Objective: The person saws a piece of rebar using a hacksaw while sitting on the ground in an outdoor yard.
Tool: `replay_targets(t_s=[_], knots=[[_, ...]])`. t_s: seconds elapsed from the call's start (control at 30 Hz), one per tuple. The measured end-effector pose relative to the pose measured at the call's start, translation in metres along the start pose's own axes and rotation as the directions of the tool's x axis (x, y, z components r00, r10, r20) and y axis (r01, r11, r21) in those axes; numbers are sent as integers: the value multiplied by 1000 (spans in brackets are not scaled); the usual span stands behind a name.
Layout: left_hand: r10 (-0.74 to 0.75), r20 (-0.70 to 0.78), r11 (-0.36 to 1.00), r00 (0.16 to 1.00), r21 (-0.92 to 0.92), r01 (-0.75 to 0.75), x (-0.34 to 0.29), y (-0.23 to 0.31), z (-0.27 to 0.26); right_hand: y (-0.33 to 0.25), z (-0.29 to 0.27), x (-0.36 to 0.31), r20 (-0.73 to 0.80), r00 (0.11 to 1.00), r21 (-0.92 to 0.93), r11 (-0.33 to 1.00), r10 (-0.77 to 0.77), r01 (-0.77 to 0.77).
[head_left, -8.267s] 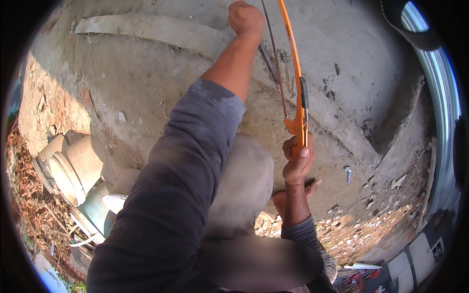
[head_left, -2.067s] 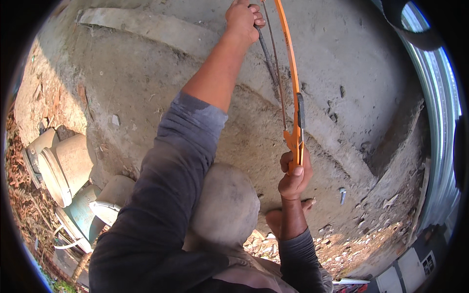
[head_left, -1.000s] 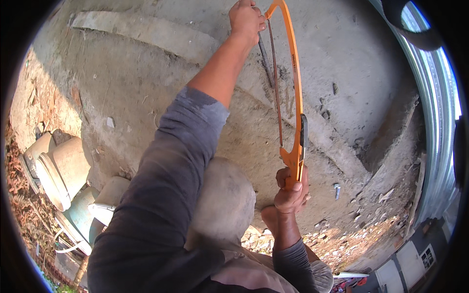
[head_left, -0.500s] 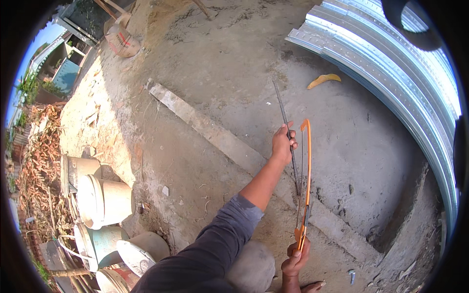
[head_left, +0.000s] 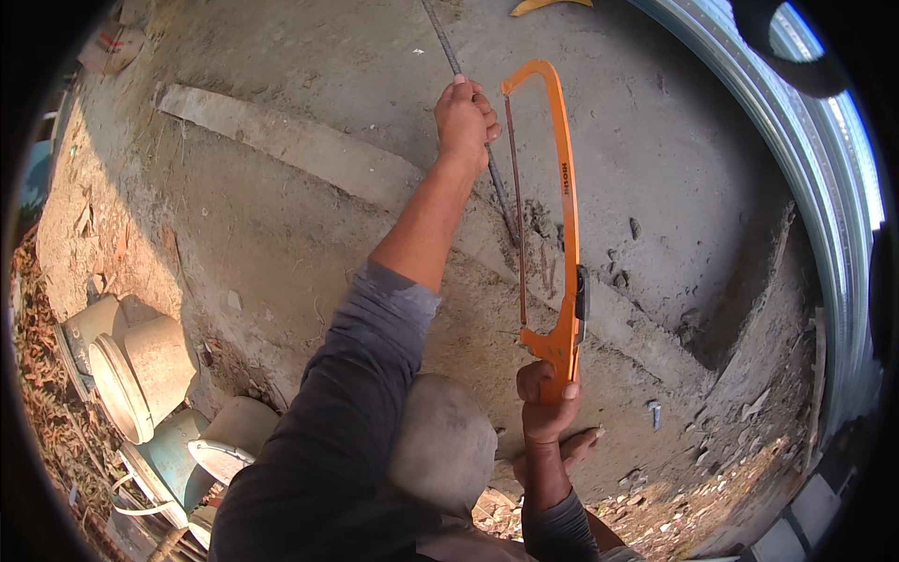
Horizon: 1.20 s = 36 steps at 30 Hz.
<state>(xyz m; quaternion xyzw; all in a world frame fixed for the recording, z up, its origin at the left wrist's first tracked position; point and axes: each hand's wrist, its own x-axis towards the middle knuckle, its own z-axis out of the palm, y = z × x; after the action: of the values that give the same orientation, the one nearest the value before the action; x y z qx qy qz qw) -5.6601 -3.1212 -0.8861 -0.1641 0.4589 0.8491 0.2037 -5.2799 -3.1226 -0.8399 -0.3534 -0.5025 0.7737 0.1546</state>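
My left hand (head_left: pixel 464 120) is closed around a dark steel rebar (head_left: pixel 501 192), which slants from the upper middle down toward the ground. The rebar's lower end meets a long concrete beam (head_left: pixel 328 167) lying across the floor. In my right hand (head_left: pixel 550 405) is the handle of an orange hacksaw (head_left: pixel 567 244). Its frame stands upright in the view, and the thin reddish-brown blade (head_left: pixel 516 215) faces the rebar. A small gap shows between blade and rebar.
Several dirty plastic buckets (head_left: pixel 159 365) lie at the left beside dry leaves. Corrugated metal sheets (head_left: pixel 833 187) curve along the right. A yellow curved piece (head_left: pixel 552 3) is at the top edge. A small blue-grey object (head_left: pixel 655 413) rests on the ground at the lower right.
The view has tilted lower, so the ground things sit higher and more to the left. The hacksaw has turned and now shows its broad side. Both hands keep their holds.
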Motion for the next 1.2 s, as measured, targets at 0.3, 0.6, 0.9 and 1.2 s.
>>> replay_targets(t_s=[0.3, 0.6, 0.9, 1.2], knots=[[52, -9, 999, 999, -11, -52, -3, -5, 11, -31, 33, -4, 15, 962, -595, 771, -271, 227], [44, 64, 999, 997, -16, -43, 8, -9, 1, -42, 16, 13, -166, 971, 364, 926, 173, -103], [117, -160, 985, 980, 143, -95, 19, -18, -1, -25, -6, -1, -60, 995, -201, 977, -80, 66], [313, -191, 853, 930, 487, -187, 3, -9, 16, -29, 16, -3, -41, 978, -398, 901, -207, 174]])
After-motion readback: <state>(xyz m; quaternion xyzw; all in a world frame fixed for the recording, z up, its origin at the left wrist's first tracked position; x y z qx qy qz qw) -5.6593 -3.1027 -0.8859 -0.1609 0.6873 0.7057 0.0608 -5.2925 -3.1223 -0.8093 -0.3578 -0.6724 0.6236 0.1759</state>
